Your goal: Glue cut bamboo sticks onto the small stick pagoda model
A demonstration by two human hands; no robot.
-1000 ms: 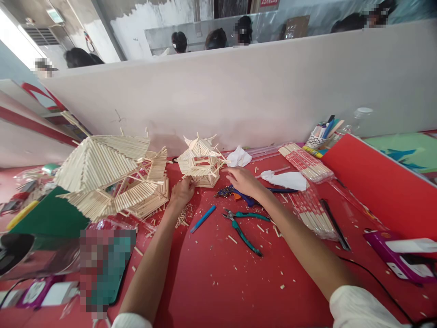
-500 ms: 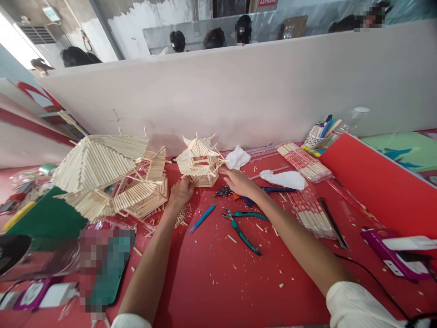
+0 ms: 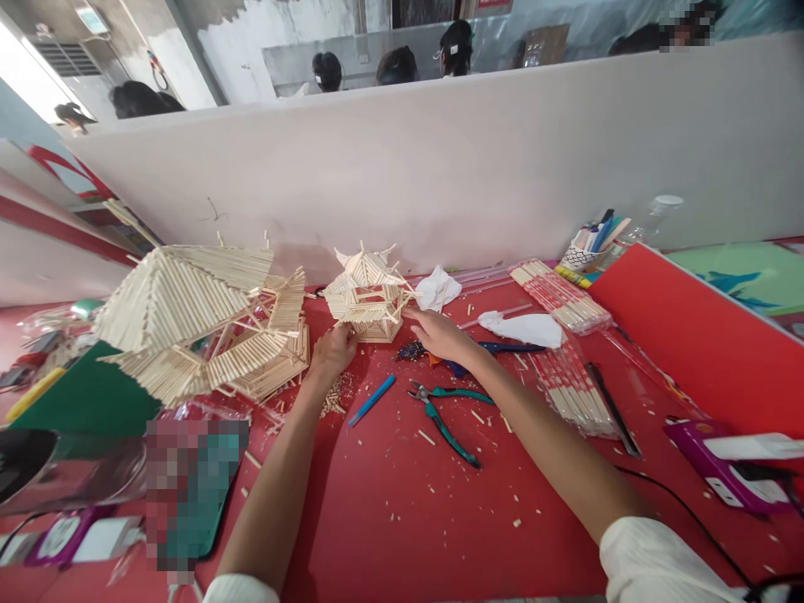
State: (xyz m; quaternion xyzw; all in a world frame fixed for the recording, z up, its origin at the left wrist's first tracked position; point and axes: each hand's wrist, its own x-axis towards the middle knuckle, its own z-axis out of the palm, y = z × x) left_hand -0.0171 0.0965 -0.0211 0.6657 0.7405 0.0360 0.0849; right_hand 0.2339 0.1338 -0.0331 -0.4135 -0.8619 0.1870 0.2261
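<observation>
1. Standing upright near the back of the red table [image 3: 389, 523], a small stick pavilion [image 3: 365, 289] sits between the person's two hands, in front of the pale partition [image 3: 402, 172].
2. The left hand [image 3: 332, 350] is at the pavilion's lower left, fingers bent close together by its base; whether they pinch a part of it cannot be told, since the fingertips are hidden.
3. The right hand [image 3: 440, 333] reaches in from the other side, index finger stretched out to the pavilion's right edge (contact or a slight gap, I cannot say), its remaining fingers partly hidden below.
4. Left of the left hand stands a larger stick model [image 3: 188, 306] with a broad, sloping roof.
5. A heap of cut stick ends [image 3: 334, 398] lies by the left wrist, with a blue pen [image 3: 372, 400] just beside it.
6. Under the right forearm, partly covered, is a dark-blue tool [image 3: 453, 369]; nearer the person lie green-handled cutters [image 3: 449, 423], their handles spread.
7. A crumpled white tissue [image 3: 438, 290] lies just behind the right hand; farther right are wrapped stick bundles [image 3: 562, 297] and a patterned pen cup [image 3: 579, 256].
</observation>
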